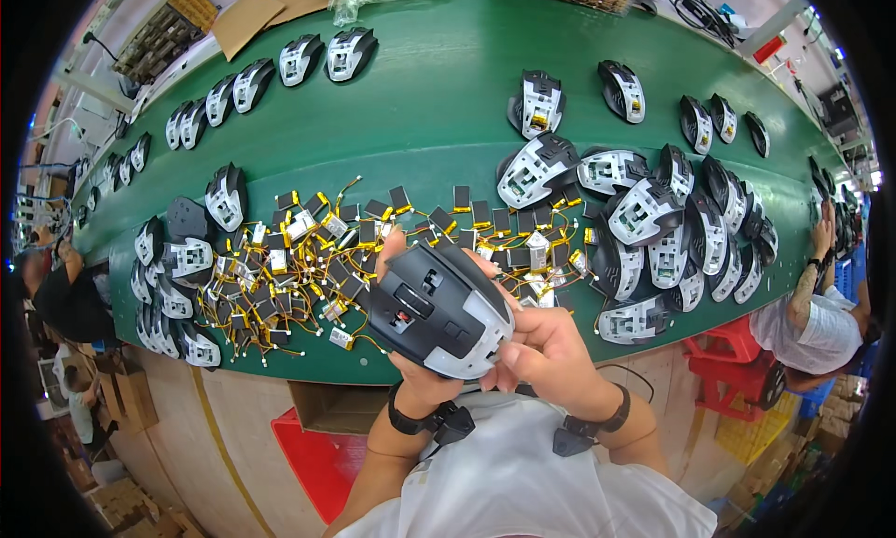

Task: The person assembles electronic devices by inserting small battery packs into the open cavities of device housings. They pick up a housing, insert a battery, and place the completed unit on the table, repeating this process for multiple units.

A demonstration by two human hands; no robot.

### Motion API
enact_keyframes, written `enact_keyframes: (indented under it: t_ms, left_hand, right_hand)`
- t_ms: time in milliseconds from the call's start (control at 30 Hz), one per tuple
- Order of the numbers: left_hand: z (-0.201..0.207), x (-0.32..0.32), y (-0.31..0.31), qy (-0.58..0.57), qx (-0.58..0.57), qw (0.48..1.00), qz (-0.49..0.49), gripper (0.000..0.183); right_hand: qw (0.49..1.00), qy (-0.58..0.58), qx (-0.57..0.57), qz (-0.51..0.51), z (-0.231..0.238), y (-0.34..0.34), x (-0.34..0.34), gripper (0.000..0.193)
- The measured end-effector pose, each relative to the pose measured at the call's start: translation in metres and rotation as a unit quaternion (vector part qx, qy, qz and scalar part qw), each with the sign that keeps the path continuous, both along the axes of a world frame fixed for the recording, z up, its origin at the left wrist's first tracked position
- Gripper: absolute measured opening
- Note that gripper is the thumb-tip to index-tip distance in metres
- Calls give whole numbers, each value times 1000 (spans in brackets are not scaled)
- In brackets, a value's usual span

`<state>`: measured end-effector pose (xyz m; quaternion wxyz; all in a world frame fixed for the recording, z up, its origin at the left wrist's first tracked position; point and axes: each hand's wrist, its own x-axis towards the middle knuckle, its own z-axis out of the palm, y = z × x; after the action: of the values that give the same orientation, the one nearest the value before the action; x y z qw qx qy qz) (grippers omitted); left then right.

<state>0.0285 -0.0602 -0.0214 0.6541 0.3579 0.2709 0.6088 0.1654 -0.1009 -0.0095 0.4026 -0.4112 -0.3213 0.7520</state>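
Observation:
A black computer mouse shell with a grey-white rear panel [434, 305] is held up in front of my body, above the table's near edge. My left hand [425, 379] is wrapped round it from below and the left, with fingertips showing past its far edges. At the mouse's near right end, my right hand [551, 356] is closed, thumb and fingers pinched against the white panel's edge. Whether anything small sits between those fingertips is hidden. Behind and left of the mouse lies a spread of small wired battery packs [280, 286], dark and silver with yellow ends.
On the green table [439, 90], more mice crowd the right [644, 211] and left [187, 258]; others stand farther back. A red bin [308, 463] and a cardboard box [327, 407] are below the near edge. Another person [807, 314] sits at the right beside red stools [733, 361].

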Motion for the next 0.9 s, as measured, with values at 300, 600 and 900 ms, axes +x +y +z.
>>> enact_keyframes:
  t_ms: [300, 600, 900]
  left_hand:
    - [-19, -5, 22, -86, 7, 996, 21, 79]
    - [-15, 6, 17, -104, -66, 992, -13, 69]
    - [-15, 1, 21, -124, -61, 990, -14, 69]
  right_hand:
    - [973, -35, 136, -186, -12, -5, 18, 34]
    - [962, 171, 106, -182, -4, 20, 4, 43]
    - [936, -182, 262, -148, 9, 15, -7, 13]
